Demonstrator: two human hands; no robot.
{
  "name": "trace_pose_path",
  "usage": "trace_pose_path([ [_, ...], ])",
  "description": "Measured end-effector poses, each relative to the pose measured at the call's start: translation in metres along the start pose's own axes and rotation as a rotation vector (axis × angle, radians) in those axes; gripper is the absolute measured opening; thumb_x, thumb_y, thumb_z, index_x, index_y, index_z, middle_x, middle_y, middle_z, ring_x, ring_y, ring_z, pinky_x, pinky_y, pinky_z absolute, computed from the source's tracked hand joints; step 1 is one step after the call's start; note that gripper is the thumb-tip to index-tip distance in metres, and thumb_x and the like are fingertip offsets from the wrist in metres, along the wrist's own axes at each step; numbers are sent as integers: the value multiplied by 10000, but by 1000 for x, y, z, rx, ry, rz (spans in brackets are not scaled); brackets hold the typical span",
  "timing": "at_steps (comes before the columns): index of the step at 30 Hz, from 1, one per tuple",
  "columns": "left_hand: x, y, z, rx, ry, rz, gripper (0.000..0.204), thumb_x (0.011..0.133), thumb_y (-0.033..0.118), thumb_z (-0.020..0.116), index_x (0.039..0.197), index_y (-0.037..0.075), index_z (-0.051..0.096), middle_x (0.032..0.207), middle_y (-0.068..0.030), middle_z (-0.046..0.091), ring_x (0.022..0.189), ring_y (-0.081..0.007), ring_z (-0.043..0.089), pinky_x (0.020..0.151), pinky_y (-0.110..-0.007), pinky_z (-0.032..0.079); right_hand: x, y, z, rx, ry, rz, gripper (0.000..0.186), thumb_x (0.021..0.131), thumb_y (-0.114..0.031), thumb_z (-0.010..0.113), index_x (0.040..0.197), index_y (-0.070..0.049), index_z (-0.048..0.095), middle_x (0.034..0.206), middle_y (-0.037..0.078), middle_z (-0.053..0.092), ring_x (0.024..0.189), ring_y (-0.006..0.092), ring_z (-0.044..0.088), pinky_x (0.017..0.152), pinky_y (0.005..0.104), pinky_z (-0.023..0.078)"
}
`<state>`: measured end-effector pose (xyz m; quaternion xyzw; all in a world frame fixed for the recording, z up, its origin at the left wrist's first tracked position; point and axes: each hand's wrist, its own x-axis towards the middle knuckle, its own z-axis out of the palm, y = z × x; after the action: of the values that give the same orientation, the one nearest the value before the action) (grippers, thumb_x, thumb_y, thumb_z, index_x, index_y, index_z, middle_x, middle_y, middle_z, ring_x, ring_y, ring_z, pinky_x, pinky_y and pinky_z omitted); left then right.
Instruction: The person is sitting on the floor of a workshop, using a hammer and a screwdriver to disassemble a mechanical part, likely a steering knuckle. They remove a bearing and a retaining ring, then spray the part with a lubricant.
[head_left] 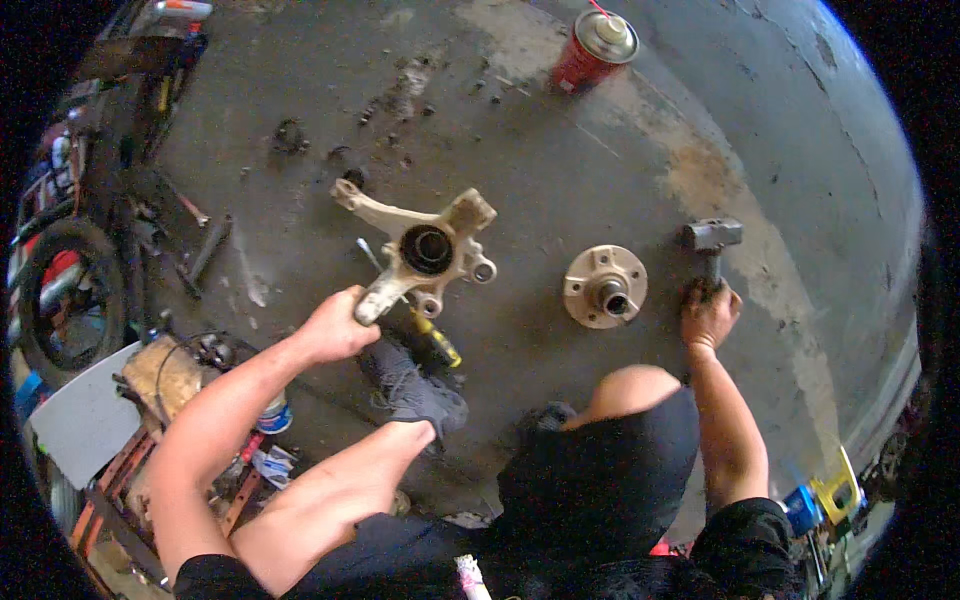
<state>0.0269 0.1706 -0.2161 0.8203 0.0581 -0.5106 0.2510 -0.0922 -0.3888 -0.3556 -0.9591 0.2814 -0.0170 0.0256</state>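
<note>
My left hand [342,325] is closed round the lower left arm of a pale metal steering knuckle [408,215]. A dark round bearing bore [428,248] sits at the knuckle's middle. On the right, my right hand [711,315] grips the short handle of a hammer [713,235], its steel head pointing away from me. Between the two hands a round wheel hub flange [600,280] lies on the floor with its hollow stub upward. Partly under the knuckle is a screwdriver [436,343] with a yellow and black handle.
A red spray can [597,50] stands at the far side. Dark grease lumps [290,136] dot the concrete floor. Along the left lie a tyre [72,300], metal bars [208,250] and a grey panel [88,415]. Blue and yellow tools [836,495] are at lower right.
</note>
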Motion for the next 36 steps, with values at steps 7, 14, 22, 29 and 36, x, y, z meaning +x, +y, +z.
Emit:
trace_pose_path([
  [7, -7, 16, 7, 294, 283, 117, 502, 722, 151, 716, 1156, -20, 532, 1060, -226, 612, 1025, -392, 592, 895, -448, 486, 4, -1, -6, -2, -137, 90, 451, 828, -295, 678, 1225, -114, 564, 1173, 131, 594, 1152, 331, 504, 973, 447, 424],
  [14, -14, 41, 23, 508, 355, 20, 553, 735, 122, 723, 1211, -19, 479, 1155, -221, 537, 1138, -414, 536, 939, -467, 480, 4, -14, -17, 65, -164, 166, 475, 820, -300, 707, 1242, -138, 558, 1215, 135, 552, 1146, 366, 501, 969, 464, 428],
  [22, -30, 45, 23, 624, 362, -9, 520, 783, 243, 730, 1181, -1, 502, 1147, -210, 578, 1098, -379, 572, 936, -458, 489, 5, -7, -16, 50, -173, 180, 469, 826, -312, 715, 1238, -136, 575, 1236, 135, 548, 1153, 365, 504, 975, 462, 430],
  [29, -7, 22, 20, 297, 341, 13, 526, 746, 221, 743, 1158, -27, 529, 1083, -255, 644, 1042, -394, 630, 888, -458, 506, 1, -16, -23, 74, -135, 181, 445, 851, -359, 681, 1232, -153, 578, 1216, 140, 552, 1130, 370, 519, 959, 464, 436],
  [36, 0, 16, 19, 223, 356, 51, 537, 767, 310, 774, 1113, -37, 556, 1033, -248, 670, 997, -379, 656, 856, -445, 515, 5, -6, -18, 21, -175, 102, 474, 876, -377, 643, 1252, -107, 539, 1271, 148, 540, 1186, 364, 486, 974, 475, 420],
])
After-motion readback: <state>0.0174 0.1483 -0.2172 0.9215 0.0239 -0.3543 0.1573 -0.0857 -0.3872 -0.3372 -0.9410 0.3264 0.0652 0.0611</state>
